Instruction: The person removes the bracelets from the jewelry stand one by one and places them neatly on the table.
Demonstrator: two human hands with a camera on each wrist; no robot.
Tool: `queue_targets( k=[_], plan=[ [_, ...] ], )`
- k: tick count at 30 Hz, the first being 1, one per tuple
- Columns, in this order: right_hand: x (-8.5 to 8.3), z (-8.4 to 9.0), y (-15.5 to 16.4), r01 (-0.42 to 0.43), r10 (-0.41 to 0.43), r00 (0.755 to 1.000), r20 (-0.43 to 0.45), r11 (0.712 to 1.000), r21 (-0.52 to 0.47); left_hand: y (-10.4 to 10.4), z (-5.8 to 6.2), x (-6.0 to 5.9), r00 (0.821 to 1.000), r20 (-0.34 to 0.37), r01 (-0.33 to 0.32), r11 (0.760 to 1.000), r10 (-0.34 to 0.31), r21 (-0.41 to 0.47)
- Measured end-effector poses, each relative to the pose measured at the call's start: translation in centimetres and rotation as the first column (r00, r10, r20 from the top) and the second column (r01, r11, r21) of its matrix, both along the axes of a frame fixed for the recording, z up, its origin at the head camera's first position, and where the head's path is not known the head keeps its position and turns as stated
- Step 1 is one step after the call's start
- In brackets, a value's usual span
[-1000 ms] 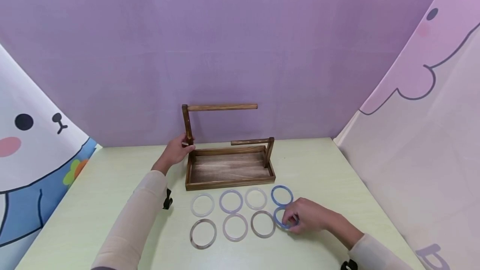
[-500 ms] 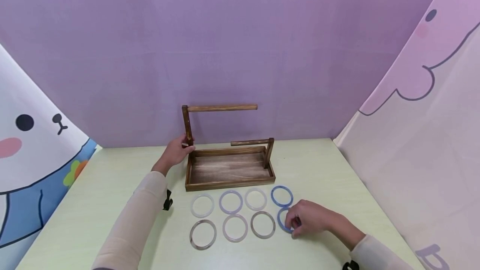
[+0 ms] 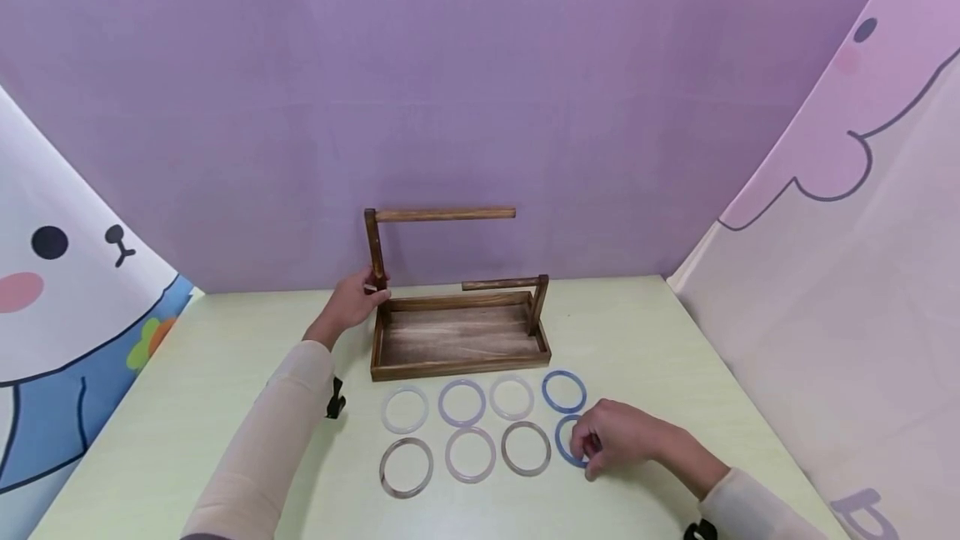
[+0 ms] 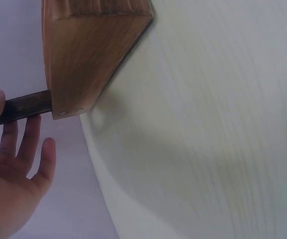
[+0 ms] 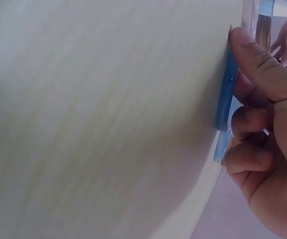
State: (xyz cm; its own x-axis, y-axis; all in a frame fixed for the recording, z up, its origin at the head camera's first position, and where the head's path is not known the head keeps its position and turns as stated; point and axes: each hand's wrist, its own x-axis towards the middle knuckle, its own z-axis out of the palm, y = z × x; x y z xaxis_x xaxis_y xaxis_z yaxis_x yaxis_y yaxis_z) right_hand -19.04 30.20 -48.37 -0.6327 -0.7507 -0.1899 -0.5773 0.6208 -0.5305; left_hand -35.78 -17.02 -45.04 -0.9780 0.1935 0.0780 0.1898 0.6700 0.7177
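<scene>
A dark wooden stand point(image 3: 461, 368), with a shallow tray base and two raised bars, stands at the back of the table. My left hand point(image 3: 348, 304) grips its left upright post point(image 4: 29, 106), thumb in front and fingers behind. On the right, my right hand point(image 3: 618, 436) pinches the front blue bangle point(image 3: 558, 440), which lies at the table surface; the hand covers its right part. In the right wrist view my thumb presses on that bangle's edge point(image 5: 226, 94) with the other fingers curled. A second blue bangle point(image 3: 564, 373) lies just behind it.
Left of the blue ones, more bangles lie in two rows: pale point(image 3: 384, 411), lavender point(image 3: 441, 403) and whitish point(image 3: 492, 397) behind; brown point(image 3: 382, 468), pinkish point(image 3: 447, 455) and grey-brown point(image 3: 503, 447) in front. A purple backdrop point(image 3: 450, 107) rises behind the table.
My right hand has shifted the front blue bangle slightly right, apart from the grey-brown one, then stayed still over the last half second. The left hand and stand have not moved.
</scene>
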Motion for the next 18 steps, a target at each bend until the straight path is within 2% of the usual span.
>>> queue_targets(
  k=[5, 9, 13, 15, 18],
  plan=[
    [-0.1, 0.1, 0.0, -0.014, 0.013, 0.999, -0.037, 0.999, -0.039, 0.1, 0.2, 0.4, 1.0, 0.008, 0.001, 0.999, -0.001, -0.039],
    [-0.4, 0.4, -0.3, -0.02, 0.011, 0.993, -0.117, 0.997, -0.075, 0.2, 1.1, 0.8, 1.0, 0.012, -0.001, 0.992, 0.003, -0.128],
    [-0.8, 1.1, -0.9, 0.016, -0.035, 0.981, -0.193, 0.995, -0.096, 0.5, 2.1, 1.5, 1.0, 0.025, 0.004, 0.977, 0.001, -0.215],
    [-1.1, 1.5, -1.2, 0.038, -0.06, 0.971, -0.232, 0.994, -0.099, 0.6, 2.5, 2.0, 0.999, 0.05, 0.014, 0.967, -0.001, -0.256],
    [-1.5, 2.2, -1.6, 0.05, -0.078, 0.952, -0.295, 0.994, -0.1, 0.9, 3.2, 2.9, 0.991, 0.132, 0.041, 0.943, 0.003, -0.33]
  ],
)
